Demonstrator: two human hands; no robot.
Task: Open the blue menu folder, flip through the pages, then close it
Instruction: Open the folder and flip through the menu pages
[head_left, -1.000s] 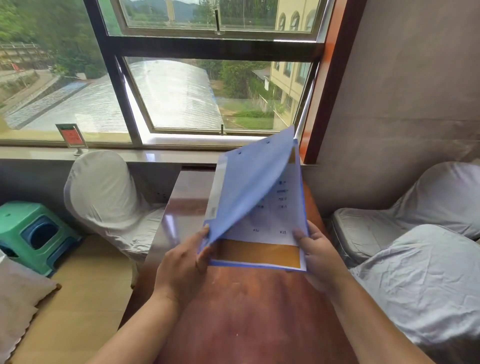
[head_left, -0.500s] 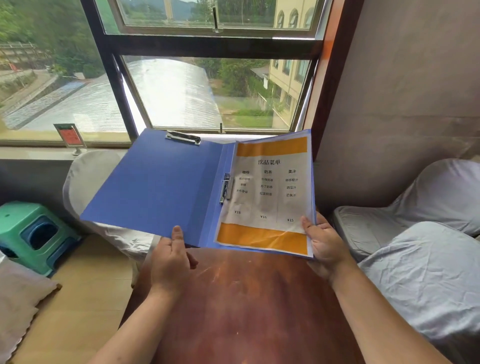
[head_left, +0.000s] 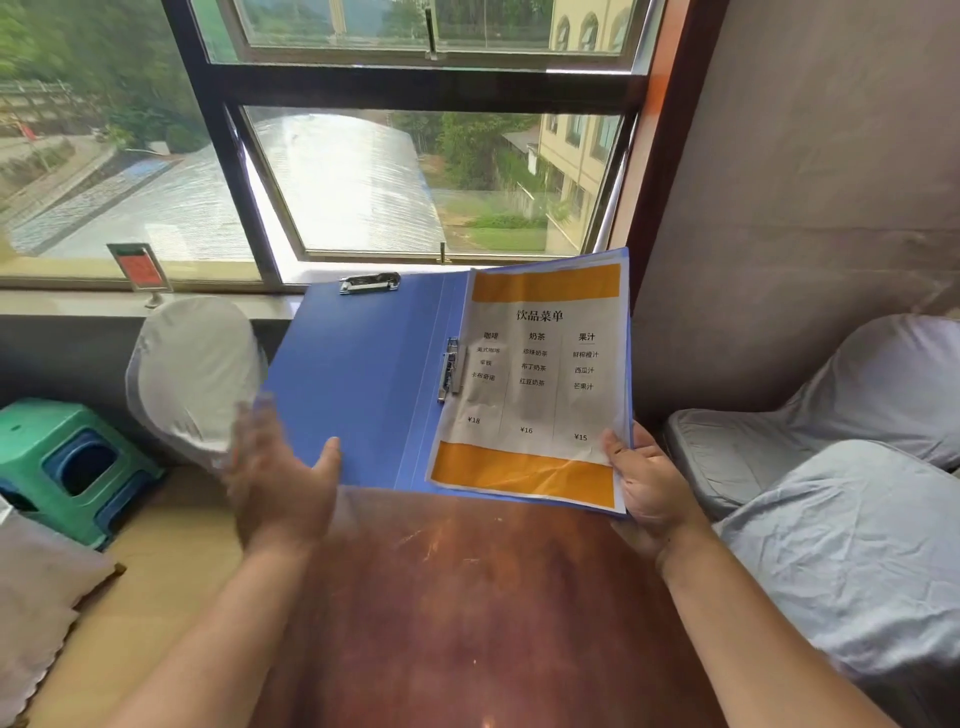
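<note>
Since a moment ago the left hand has slid left along the open blue menu folder, blurred, fingers spread, thumb touching its lower edge. Right hand pinches the menu page corner, above the wooden table.

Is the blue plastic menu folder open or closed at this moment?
Open. The blue plastic menu folder is spread wide, with its inside cover and the white and orange menu page both facing up.

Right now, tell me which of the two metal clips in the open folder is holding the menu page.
The spine clip, standing vertically on the menu page's left edge. The other clip lies crosswise at the bare left cover's top edge, holding nothing.
</note>
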